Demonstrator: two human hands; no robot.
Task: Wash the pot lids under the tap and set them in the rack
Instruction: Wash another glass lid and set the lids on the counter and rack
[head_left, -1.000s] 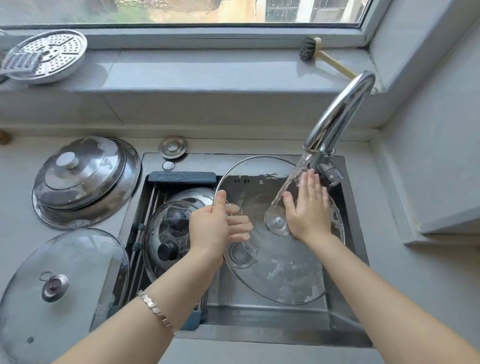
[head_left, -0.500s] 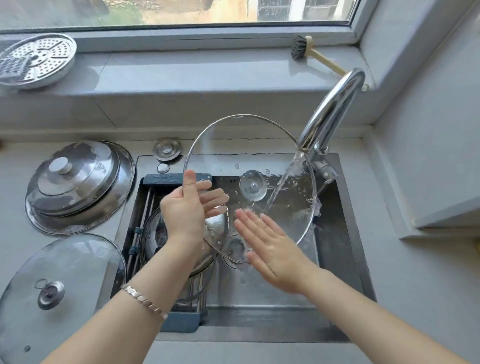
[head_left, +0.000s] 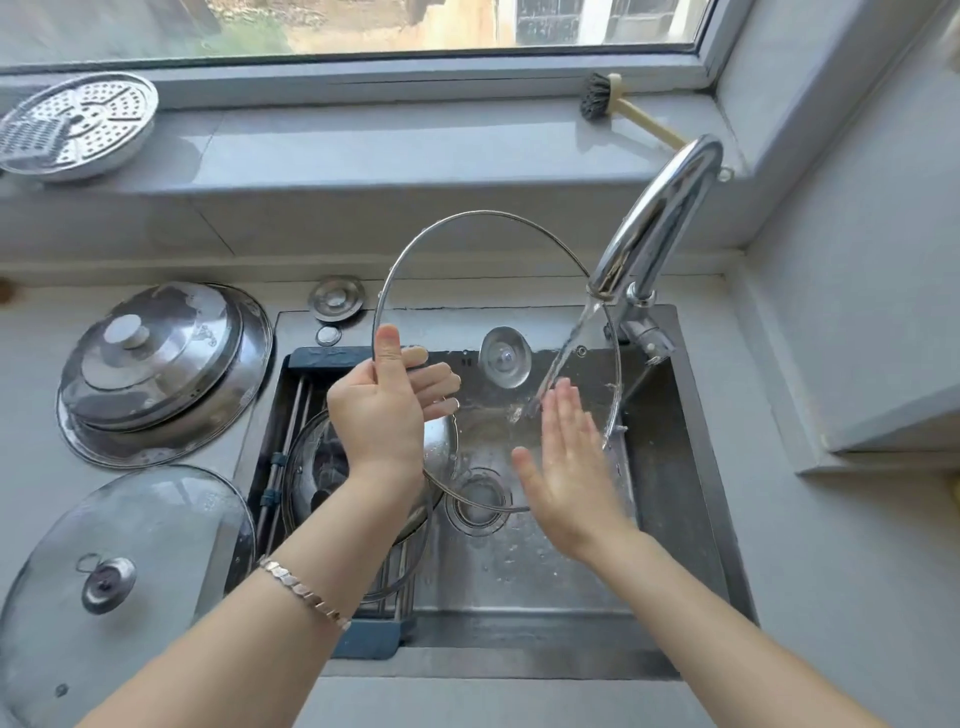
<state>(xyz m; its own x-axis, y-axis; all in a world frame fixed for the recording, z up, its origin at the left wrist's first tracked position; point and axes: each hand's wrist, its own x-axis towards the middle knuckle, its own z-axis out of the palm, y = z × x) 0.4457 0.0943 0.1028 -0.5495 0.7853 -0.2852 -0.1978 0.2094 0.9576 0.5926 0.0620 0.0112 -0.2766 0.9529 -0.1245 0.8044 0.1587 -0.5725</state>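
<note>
The glass lid (head_left: 496, 291) has swung up from lying low in the sink (head_left: 670, 467) and now stands nearly upright under the tap (head_left: 655, 218). The left hand (head_left: 384, 410) pinches its rim. The right hand (head_left: 566, 467), fingers straight, has slid down its wet face. It is likely still rinsing, so the rack (head_left: 293, 410) comes next.

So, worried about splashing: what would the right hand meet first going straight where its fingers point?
The right hand would likely meet the clear stream of tap water first, though depth is unclear.
</note>
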